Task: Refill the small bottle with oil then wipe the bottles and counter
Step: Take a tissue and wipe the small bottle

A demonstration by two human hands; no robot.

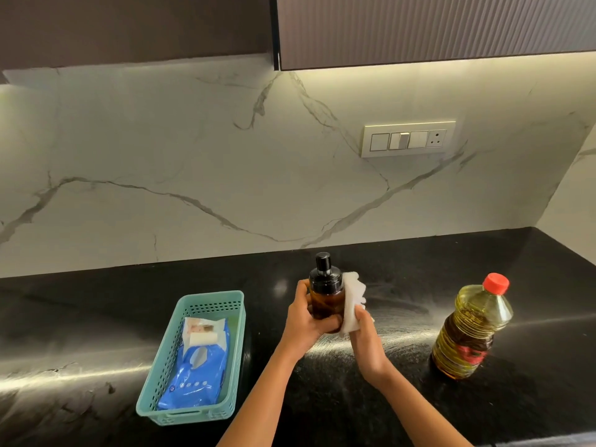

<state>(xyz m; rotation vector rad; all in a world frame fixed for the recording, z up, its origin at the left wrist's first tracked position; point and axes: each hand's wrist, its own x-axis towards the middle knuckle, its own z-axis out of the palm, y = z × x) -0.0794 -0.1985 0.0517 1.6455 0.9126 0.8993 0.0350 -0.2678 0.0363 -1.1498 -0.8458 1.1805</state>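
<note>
Sitting at the left on the black stone counter [96, 317], a teal perforated plastic basket [151, 382] holds a blue wipes packet [196, 375]. At centre, the left hand [306, 321] is clamped round the small amber bottle with black pump cap [325, 298], raised just above the counter and seemingly well filled; the right hand [366, 337] pinches a white wipe [353, 301] against its side. Turning the bottle under firm strokes should clear any film. Rightmost stands the capped, part-full clear plastic oil bottle [471, 327].

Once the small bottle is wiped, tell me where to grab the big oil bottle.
Grip the big oil bottle around its ribbed lower body, coming from its left with the right hand. It stands upright, capped, with bare counter on that side.
</note>
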